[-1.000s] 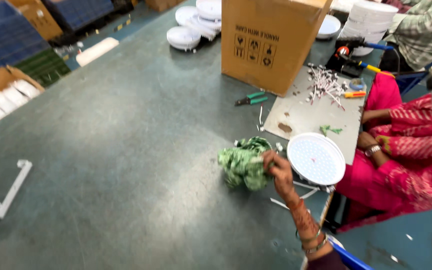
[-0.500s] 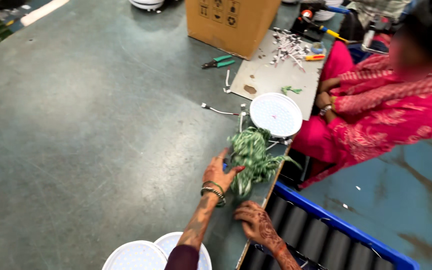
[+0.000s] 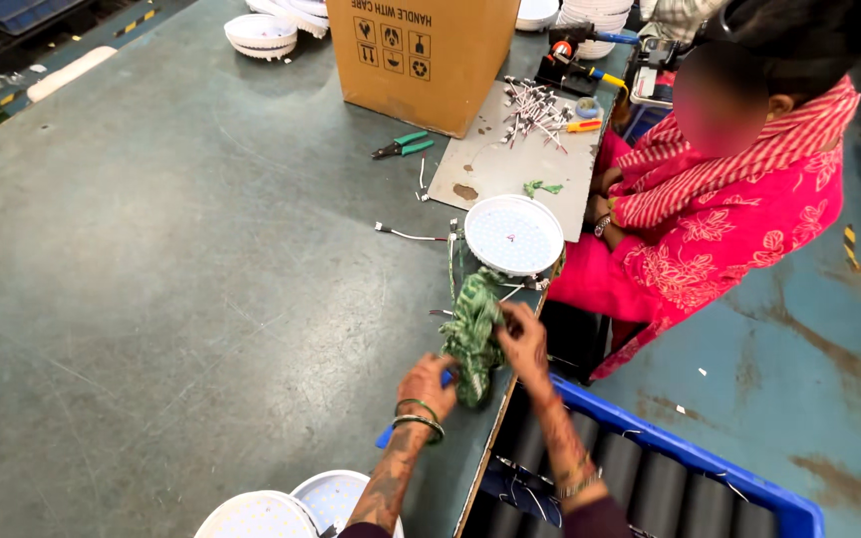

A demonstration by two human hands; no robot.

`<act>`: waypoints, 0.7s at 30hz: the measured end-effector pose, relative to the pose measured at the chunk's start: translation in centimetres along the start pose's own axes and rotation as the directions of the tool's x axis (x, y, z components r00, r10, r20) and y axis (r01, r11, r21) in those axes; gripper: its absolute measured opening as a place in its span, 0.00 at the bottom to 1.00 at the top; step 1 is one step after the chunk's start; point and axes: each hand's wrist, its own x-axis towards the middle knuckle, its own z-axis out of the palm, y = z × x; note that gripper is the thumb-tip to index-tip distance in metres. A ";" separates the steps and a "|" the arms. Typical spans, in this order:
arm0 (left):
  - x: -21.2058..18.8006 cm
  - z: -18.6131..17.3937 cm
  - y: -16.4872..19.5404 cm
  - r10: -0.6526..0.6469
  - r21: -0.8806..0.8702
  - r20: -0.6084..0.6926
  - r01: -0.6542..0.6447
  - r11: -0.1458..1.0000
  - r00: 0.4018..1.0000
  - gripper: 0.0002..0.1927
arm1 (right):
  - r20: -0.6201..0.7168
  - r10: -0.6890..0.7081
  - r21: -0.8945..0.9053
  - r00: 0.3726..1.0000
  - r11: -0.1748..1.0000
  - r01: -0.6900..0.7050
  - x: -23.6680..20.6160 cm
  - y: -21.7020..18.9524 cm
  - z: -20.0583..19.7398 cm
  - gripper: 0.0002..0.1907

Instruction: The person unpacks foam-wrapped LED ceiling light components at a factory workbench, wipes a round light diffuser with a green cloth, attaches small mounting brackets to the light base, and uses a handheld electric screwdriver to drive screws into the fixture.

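Note:
A crumpled green cloth [image 3: 472,334] lies at the near edge of the grey-green table [image 3: 181,279]. My left hand [image 3: 429,386], with green bangles on its wrist, grips the cloth's lower end. A blue object [image 3: 385,438] shows under this hand, mostly hidden. My right hand [image 3: 523,340] holds the cloth's right side from the table's edge. Just beyond the cloth lies a round white LED light disc [image 3: 513,234] with thin wires trailing from it.
A co-worker in pink [image 3: 729,209] sits at the right by a grey mat [image 3: 495,164] with wire pieces [image 3: 532,104]. Green pliers [image 3: 403,146] lie before a cardboard box [image 3: 430,50]. Two white lamps [image 3: 296,508] sit at the near edge, a blue roller bin [image 3: 670,468] below.
My right hand has come up from below the table's edge onto the cloth. Both hands now hold it, bunched upright. The view has swung slightly.

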 end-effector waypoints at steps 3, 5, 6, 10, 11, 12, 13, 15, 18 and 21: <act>1.0 -1.5 0.2 -0.025 -0.265 -0.311 -0.062 0.962 0.950 0.13 | 0.005 -0.133 0.049 0.991 0.990 0.133 -5.5 -0.5 0.0 0.17; 1.6 -1.7 0.8 0.028 -0.322 -0.370 -0.157 0.934 0.928 0.19 | 0.015 -0.233 0.105 0.972 0.968 0.230 -8.4 -1.3 0.2 0.17; 1.8 -1.4 1.2 0.107 -0.303 -0.343 -0.218 0.928 0.933 0.23 | 0.056 -0.238 0.082 0.970 0.969 0.233 -9.4 -1.7 0.5 0.15; 2.8 -0.4 1.5 0.043 -0.301 -0.349 -0.155 0.941 0.936 0.18 | 0.121 -0.253 0.085 0.960 0.966 0.244 -11.9 -2.1 0.1 0.13; 3.1 -0.7 0.9 -0.056 -0.309 -0.368 -0.066 0.949 0.928 0.16 | 0.115 -0.258 0.114 0.959 0.963 0.246 -12.4 -1.8 -0.1 0.14; 3.6 -1.3 -0.1 -0.153 -0.318 -0.388 0.024 0.948 0.909 0.15 | 0.019 -0.213 0.150 0.977 0.967 0.208 -12.8 -1.2 -0.4 0.12; 4.0 -2.1 -1.4 -0.227 -0.387 -0.418 0.054 0.921 0.880 0.14 | -0.073 -0.161 0.190 0.984 0.966 0.173 -13.3 -0.4 -1.2 0.09; 4.4 -3.7 -3.9 -0.319 -0.481 -0.473 0.062 0.875 0.821 0.11 | -0.211 -0.005 0.360 0.977 0.929 0.083 -14.4 1.8 -2.1 0.07; 4.7 -5.0 -6.1 -0.379 -0.540 -0.514 0.052 0.840 0.769 0.08 | -0.243 0.262 0.694 0.934 0.719 -0.021 -15.5 5.6 -1.9 0.08; 4.5 -5.6 -6.4 -0.448 -0.559 -0.494 0.123 0.820 0.745 0.07 | -0.137 0.383 0.873 0.913 0.482 -0.071 -16.0 8.4 -0.9 0.12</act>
